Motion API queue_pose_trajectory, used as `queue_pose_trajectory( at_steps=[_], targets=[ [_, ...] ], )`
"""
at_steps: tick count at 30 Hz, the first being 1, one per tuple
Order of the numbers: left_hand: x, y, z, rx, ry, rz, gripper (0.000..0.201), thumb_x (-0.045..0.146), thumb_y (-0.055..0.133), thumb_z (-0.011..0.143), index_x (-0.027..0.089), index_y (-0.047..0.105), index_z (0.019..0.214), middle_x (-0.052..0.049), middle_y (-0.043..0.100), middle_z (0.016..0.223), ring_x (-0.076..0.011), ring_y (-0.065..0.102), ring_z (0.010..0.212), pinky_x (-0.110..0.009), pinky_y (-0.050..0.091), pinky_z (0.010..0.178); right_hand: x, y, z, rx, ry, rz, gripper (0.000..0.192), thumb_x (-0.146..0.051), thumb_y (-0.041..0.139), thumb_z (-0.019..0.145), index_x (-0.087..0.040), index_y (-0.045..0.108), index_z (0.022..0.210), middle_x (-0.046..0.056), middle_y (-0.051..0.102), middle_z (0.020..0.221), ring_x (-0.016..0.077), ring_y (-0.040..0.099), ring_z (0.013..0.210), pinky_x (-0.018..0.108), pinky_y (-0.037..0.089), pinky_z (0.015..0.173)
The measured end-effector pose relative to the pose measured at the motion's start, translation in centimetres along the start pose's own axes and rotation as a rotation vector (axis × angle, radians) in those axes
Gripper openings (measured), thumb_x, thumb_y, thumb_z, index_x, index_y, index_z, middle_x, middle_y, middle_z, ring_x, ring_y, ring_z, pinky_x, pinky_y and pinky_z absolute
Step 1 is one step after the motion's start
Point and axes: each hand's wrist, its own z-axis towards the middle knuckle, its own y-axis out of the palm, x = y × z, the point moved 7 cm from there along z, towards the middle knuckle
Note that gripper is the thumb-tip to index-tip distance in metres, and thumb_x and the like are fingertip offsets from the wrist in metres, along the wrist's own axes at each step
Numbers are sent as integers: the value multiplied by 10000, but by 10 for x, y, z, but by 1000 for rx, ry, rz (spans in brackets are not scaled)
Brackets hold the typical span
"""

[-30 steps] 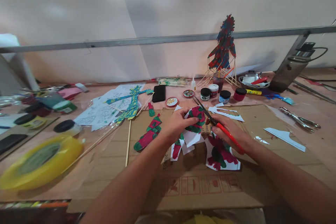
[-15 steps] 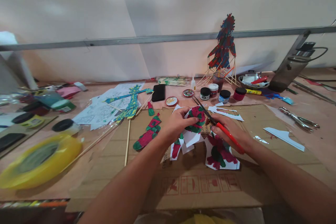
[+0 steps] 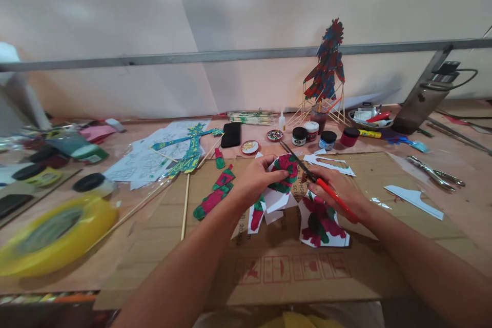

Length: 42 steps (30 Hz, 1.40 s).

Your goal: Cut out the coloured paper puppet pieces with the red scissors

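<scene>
My left hand (image 3: 255,180) holds a white paper painted red and green (image 3: 285,173), lifted over a flat cardboard sheet (image 3: 269,266). My right hand (image 3: 340,193) grips red-handled scissors (image 3: 313,177) whose blades point up-left and meet the paper's right edge. Under my hands lie a painted paper piece (image 3: 322,225) and smaller cut scraps (image 3: 258,215). A cut-out red and green limb (image 3: 214,196) lies just left of my left hand.
A blue-green puppet on sticks (image 3: 190,152) lies on printed sheets at left. Paint jars (image 3: 321,138), a black phone (image 3: 231,135) and a standing red-blue puppet (image 3: 326,69) are behind. A yellow tape roll (image 3: 54,236) sits front left, metal pliers (image 3: 436,173) at right.
Both hands stay on the paper and scissors with hardly any shift; the view has drifted slightly, so everything sits a little further left.
</scene>
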Motion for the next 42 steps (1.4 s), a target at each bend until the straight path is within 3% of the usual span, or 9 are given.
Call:
queue_pose_trajectory(
  at_steps=[10,15,21,32,37,42],
  targets=[
    [5,-3,-1,-12,29,34,235,230,909,647,168,719,772,-30,743,721,-136,674,613,-248,542,622,2,0,2,-16,-17,-4,253,-314,591,958,-262,771,1127,65,795,1154,267,725,1006,339,563,821],
    [11,-6,-5,9,3,39,304,222,921,640,162,725,866,-36,753,759,-142,683,617,-258,559,627,6,0,3,-9,-19,1,307,-304,584,947,-233,762,1187,76,795,1112,264,712,962,360,546,830],
    [16,-10,-4,49,32,12,354,209,936,594,164,695,849,-8,725,734,-126,668,598,-244,559,620,11,-2,3,-3,14,-15,338,-381,590,932,-224,768,1174,85,779,1041,255,688,904,355,522,810],
    [20,-21,0,123,111,-9,390,176,953,553,190,701,849,-8,737,783,-136,684,629,-246,558,610,13,-2,4,11,8,22,340,-348,586,934,-223,773,1190,103,796,1161,280,721,1020,380,545,880],
    [21,-20,1,96,142,-53,414,207,978,535,188,716,855,-19,754,828,-148,719,679,-256,588,663,13,-2,5,13,-12,7,305,-340,582,939,-226,778,1144,79,793,1043,248,705,898,347,545,796],
    [22,-25,0,121,81,-62,480,226,991,530,191,695,906,-9,741,749,-153,703,590,-244,564,564,14,-1,4,34,-36,-4,293,-369,584,952,-223,782,1111,86,790,1055,256,699,925,344,539,796]
  ],
)
